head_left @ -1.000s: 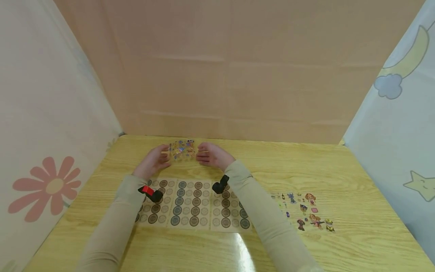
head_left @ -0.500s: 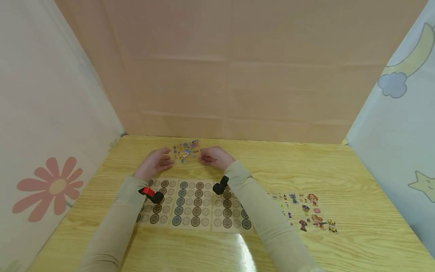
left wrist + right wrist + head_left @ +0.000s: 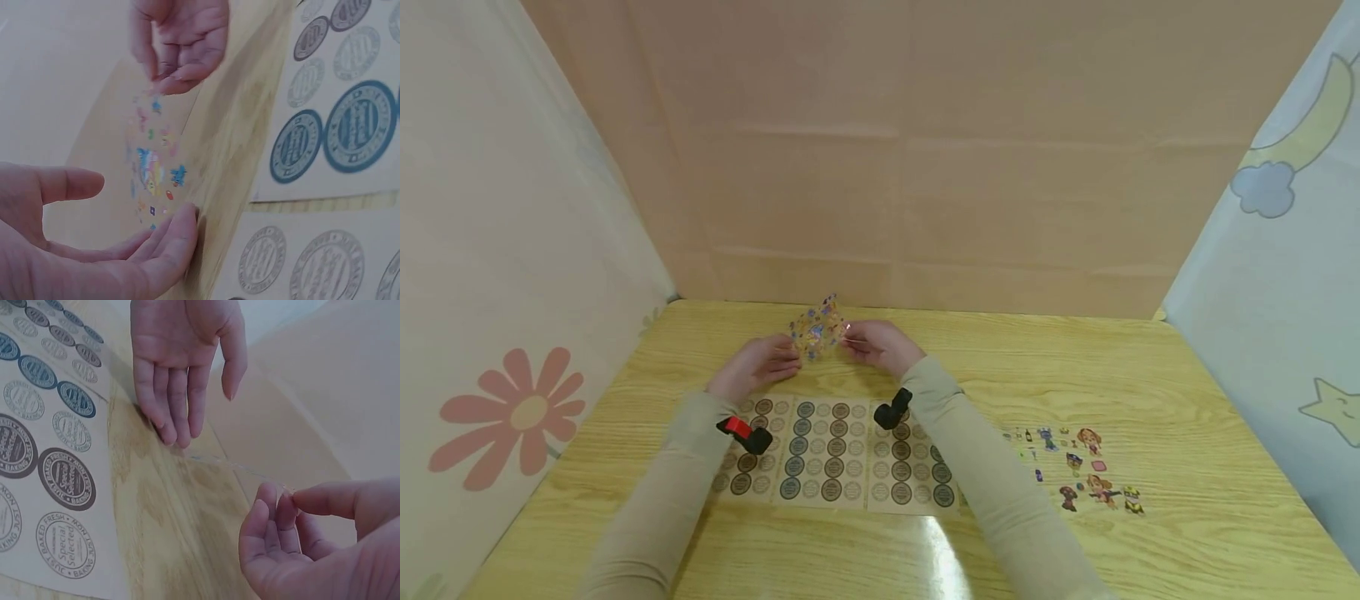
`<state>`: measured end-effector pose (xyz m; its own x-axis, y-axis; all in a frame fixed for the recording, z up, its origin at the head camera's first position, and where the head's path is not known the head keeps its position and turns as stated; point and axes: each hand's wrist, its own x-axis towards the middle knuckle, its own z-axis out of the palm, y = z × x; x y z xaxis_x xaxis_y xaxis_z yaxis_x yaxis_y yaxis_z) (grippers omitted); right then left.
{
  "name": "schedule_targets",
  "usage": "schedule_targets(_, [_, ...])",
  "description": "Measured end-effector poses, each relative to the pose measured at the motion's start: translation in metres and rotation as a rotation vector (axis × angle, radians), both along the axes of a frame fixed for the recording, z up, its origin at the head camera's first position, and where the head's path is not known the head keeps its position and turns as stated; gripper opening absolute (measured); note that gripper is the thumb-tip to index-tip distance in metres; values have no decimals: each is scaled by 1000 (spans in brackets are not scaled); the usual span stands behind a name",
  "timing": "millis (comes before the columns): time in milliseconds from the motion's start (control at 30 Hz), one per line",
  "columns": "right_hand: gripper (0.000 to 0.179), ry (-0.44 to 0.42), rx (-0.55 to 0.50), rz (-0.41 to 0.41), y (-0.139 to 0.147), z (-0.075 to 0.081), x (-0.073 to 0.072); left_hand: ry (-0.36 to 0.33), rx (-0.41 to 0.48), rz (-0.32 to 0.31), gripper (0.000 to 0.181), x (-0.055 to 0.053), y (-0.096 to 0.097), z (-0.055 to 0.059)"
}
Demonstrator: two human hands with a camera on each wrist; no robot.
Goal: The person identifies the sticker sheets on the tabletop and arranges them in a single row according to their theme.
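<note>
A clear sheet of small cartoon stickers [image 3: 816, 332] is raised at a tilt near the back of the table. My right hand [image 3: 880, 343] pinches its right edge between thumb and fingers, as the right wrist view shows, where the sheet [image 3: 231, 464] appears nearly edge-on. At the opposite edge is my left hand [image 3: 762, 363], its fingers extended with the tips right at the sheet. In the left wrist view its thumb [image 3: 81, 182] stands well apart from the fingers, and the sheet's colourful prints [image 3: 150, 169] show between both hands.
Sheets of round brown, blue and pale labels [image 3: 827, 450] lie in a row in front of the hands, partly under the forearms. Another clear sheet with cartoon puppy stickers [image 3: 1075, 467] lies right, partly behind the right sleeve. A brown backdrop [image 3: 895, 167] borders the table's back.
My right hand has taken hold of the sticker sheet's right edge, and the sheet has tilted up and shifted slightly right. My left hand has followed rightward to its left edge.
</note>
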<state>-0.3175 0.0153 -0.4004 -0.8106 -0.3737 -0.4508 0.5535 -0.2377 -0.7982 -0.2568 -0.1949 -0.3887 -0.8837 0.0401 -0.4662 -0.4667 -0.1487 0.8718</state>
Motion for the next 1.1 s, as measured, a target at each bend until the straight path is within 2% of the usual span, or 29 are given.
schedule_targets(167, [30, 24, -37, 20, -1, 4, 0, -8, -19, 5, 46, -2, 7, -3])
schedule_targets(300, [32, 66, -50, 58, -1, 11, 3, -4, 4, -29, 50, -3, 12, -3])
schedule_targets(433, [29, 100, -76, 96, 3, 19, 7, 8, 128, -53, 51, -3, 16, -1])
schedule_targets(533, [26, 122, -85, 114, 10, 24, 12, 8, 210, -43, 50, -3, 19, 1])
schedule_targets(700, [21, 140, -104, 109, 29, 31, 22, -15, 198, -68, 52, 0, 31, 1])
schedule_targets(800, [20, 152, -132, 109, 40, 34, 27, -43, 240, -133, 53, 4, 40, -1])
schedule_targets(933, [25, 168, -158, 118, 54, 41, 34, -80, 424, -186, 51, 11, 51, -1])
schedule_targets(1033, [30, 173, -170, 115, 65, 48, 40, -81, 506, -168, 46, 14, 59, 3])
schedule_targets(1100, [28, 177, -179, 112, 73, 51, 44, -57, 507, -146, 36, 16, 63, 5])
